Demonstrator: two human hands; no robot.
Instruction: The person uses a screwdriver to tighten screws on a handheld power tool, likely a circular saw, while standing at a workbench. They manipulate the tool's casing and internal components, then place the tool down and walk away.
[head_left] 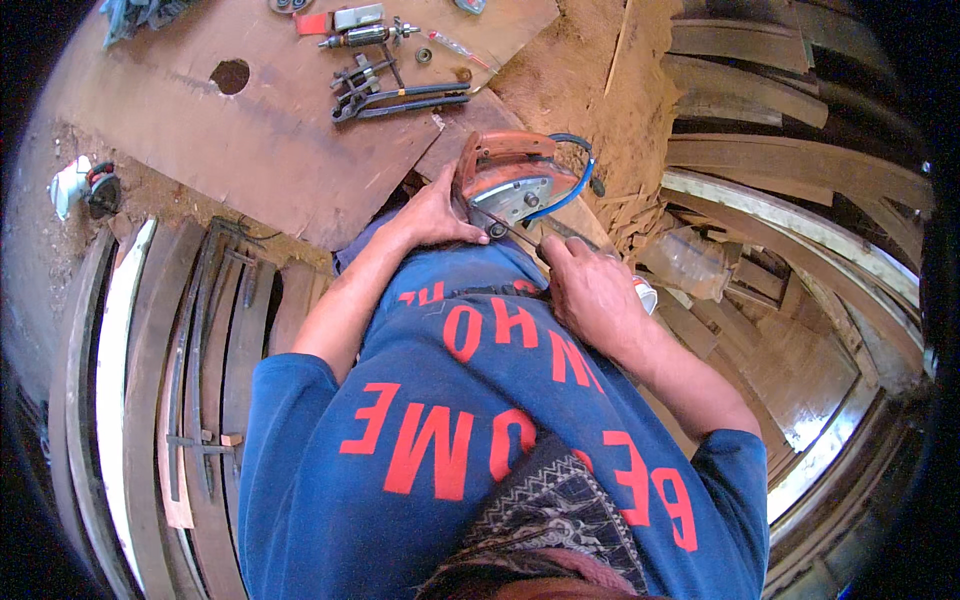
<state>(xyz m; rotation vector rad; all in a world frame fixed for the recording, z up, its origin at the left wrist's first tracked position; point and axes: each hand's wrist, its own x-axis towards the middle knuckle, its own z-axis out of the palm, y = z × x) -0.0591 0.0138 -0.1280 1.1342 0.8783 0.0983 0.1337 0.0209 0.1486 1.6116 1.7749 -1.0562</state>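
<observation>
An orange power tool (515,150) with a metal side plate and a looping blue cord (575,190) rests at my lap, over the edge of a brown board. My left hand (435,212) grips its left end, thumb beside a small round dark part (497,230). My right hand (585,285) is closed on a slim screwdriver (525,236), whose shaft points up-left toward that part; whether the tip touches it I cannot tell.
A board (200,140) with a round hole holds pliers (410,100), clamp-like metal parts (358,80), an armature (365,35) and small pieces. A white-and-red tool (80,188) lies left. Timber planks (175,300) flank both sides; sawdust (570,80) lies at upper right.
</observation>
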